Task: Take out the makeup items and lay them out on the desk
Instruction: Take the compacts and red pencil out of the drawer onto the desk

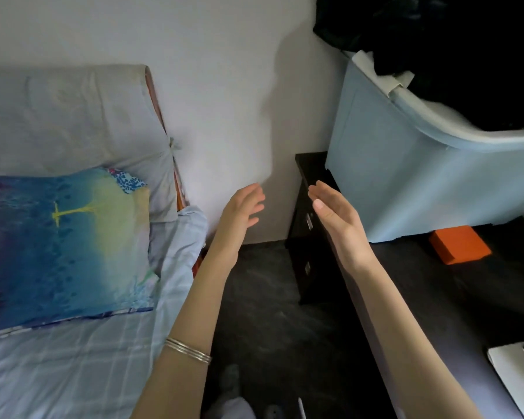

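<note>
2 bare hands reach out empty over the dark floor between a bed and a dark table.

Left hand and right hand are both released, fingers loosely spread, palms facing each other, apart and touching nothing; a thin silver bangle circles the left forearm. No makeup items can be made out. On the dark table at the right lies a small orange rectangular box, beside a pale blue panel. A blue-and-yellow patterned pillow rests on the bed at the left.

Head-worn view, facing forward and down
</note>
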A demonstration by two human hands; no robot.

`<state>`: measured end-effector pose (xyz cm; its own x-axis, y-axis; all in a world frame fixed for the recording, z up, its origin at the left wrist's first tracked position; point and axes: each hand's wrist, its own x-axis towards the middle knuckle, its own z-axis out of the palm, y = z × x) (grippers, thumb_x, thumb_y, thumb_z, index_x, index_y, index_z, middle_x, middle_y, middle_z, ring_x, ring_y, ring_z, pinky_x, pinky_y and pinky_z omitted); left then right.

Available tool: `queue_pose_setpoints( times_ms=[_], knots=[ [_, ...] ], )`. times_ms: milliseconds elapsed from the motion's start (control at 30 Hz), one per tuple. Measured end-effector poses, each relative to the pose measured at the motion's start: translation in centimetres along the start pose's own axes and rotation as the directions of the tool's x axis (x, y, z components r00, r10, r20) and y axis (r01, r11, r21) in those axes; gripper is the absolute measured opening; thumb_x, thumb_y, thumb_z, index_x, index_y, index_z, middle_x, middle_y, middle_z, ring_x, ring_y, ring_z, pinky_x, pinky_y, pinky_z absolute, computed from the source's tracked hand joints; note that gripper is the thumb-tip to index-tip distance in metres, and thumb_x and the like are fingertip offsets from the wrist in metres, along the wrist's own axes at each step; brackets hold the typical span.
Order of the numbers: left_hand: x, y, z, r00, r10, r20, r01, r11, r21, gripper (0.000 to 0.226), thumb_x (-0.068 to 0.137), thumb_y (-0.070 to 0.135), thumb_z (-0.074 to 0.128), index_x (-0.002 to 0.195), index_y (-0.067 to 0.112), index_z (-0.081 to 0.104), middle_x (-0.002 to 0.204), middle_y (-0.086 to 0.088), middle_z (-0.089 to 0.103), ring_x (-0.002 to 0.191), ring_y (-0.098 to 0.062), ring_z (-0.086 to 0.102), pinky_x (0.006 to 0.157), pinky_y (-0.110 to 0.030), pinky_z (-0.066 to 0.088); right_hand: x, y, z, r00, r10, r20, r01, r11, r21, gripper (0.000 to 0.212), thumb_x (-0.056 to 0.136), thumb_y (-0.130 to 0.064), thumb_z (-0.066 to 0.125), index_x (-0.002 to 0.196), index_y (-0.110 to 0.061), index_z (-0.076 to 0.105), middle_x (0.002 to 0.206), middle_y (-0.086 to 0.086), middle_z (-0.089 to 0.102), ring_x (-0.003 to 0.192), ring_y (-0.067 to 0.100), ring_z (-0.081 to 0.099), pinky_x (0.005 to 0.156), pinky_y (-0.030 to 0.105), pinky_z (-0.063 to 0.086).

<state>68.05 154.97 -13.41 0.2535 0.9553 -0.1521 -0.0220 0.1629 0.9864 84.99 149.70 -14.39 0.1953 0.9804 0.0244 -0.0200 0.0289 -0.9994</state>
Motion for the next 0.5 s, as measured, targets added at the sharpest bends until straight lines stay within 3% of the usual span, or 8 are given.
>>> queue_pose_setpoints(
  times_ms=[233,500],
  knots=[
    [9.8,-2.3,-2.9,0.994,-0.099,0.055,0.097,0.995,0.029,0.040,0.098,0.033,0.042,0.134,0.018,0.045,0.129,-0.001,0.055,0.116,-0.014,0.055,0.101,-0.032,0.042,8.1,3.6,2.1,0.993,0.070,-0.098,-0.067,0.997,0.036,0.061,0.078,-0.034,0.060,0.135,-0.019,0.045,0.137,-0.002,0.052,0.123,0.001,0.049,0.096,0.015,0.041],
    [21.9,-5.3,-3.2,0.952,-0.250,0.177,0.244,0.968,0.053,0.029,0.097,0.031,0.045,0.123,0.021,0.049,0.124,-0.002,0.056,0.109,-0.014,0.057,0.091,-0.027,0.045,16.2,6.2,3.2,0.965,0.121,-0.233,-0.124,0.992,0.000,0.062,0.080,-0.033,0.058,0.137,-0.013,0.044,0.133,-0.007,0.054,0.120,-0.005,0.050,0.090,0.008,0.043]
  ],
)
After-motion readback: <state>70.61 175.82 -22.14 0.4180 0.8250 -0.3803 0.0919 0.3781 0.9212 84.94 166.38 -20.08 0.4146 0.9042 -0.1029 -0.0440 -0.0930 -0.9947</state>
